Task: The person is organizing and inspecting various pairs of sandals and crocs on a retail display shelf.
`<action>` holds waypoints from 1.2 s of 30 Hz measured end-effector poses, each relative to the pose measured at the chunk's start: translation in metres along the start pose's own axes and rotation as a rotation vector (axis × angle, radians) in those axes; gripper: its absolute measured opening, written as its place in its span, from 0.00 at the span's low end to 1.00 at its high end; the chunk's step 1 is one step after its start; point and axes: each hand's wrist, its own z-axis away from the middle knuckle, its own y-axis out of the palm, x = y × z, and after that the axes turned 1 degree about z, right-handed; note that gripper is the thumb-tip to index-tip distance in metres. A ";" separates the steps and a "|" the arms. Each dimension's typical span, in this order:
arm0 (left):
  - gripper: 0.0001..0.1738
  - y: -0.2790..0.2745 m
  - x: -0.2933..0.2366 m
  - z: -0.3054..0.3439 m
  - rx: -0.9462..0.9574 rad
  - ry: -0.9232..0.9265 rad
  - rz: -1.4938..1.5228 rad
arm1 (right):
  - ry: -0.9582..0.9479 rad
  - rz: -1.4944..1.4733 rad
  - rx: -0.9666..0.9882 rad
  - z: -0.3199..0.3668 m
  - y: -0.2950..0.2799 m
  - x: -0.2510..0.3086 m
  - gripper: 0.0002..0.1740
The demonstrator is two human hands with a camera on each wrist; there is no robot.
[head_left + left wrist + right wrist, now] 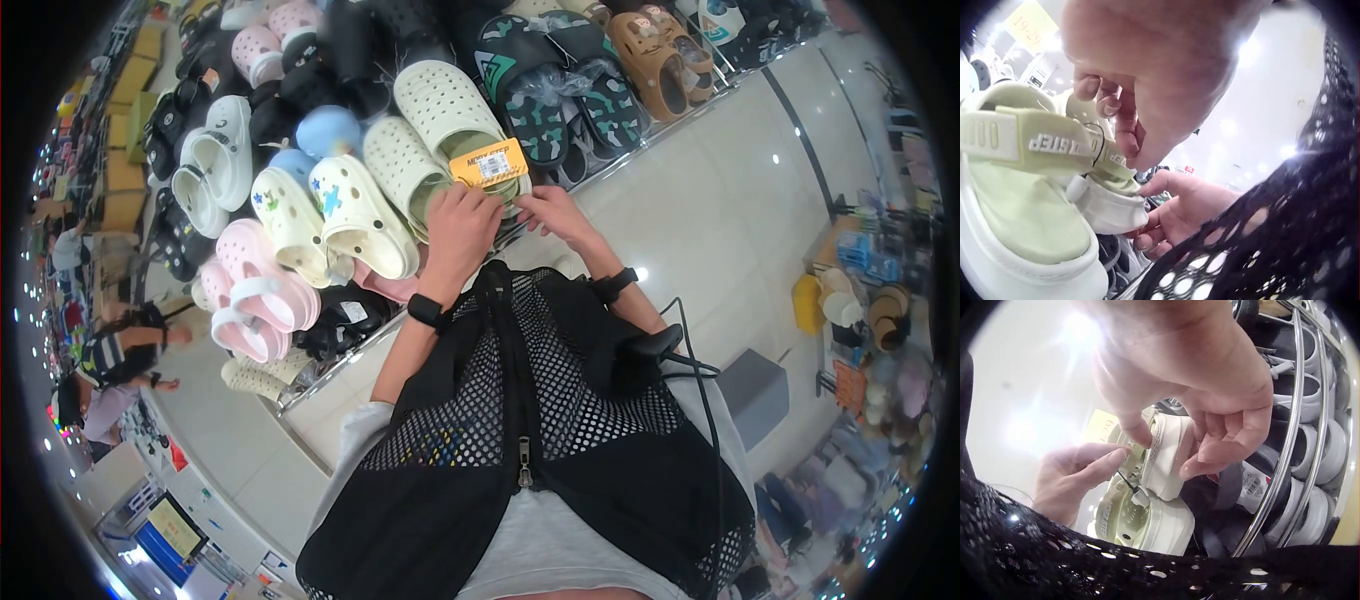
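Note:
A pair of cream clogs with pale green insides (pixel 440 105) lies on the shelf edge, a yellow tag (pixel 490 163) over their heel end. My left hand (pixel 463 238) pinches the heel strap (pixel 1112 164) of one clog between thumb and finger. Around that clog's heel rim, my right hand (pixel 562 218) has its thumb inside and fingers along the outer side of the sole (pixel 1169 456). A thin black cord with a white fastener (pixel 1140 497) links the two clogs near the left fingertips. The second clog (pixel 1035 219) lies alongside, its strap across the opening.
White clogs with charms (pixel 365 225), pink clogs (pixel 265 280) and camouflage slides (pixel 540 95) crowd the display around the pair. Metal rails (pixel 1294 412) run along its edge, above lower rows of shoes. A grey block (pixel 755 400) stands on the floor; people (pixel 120 360) are at far left.

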 end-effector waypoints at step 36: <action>0.15 0.001 0.012 0.001 0.109 -0.032 0.105 | 0.010 0.027 -0.061 -0.003 0.009 0.004 0.29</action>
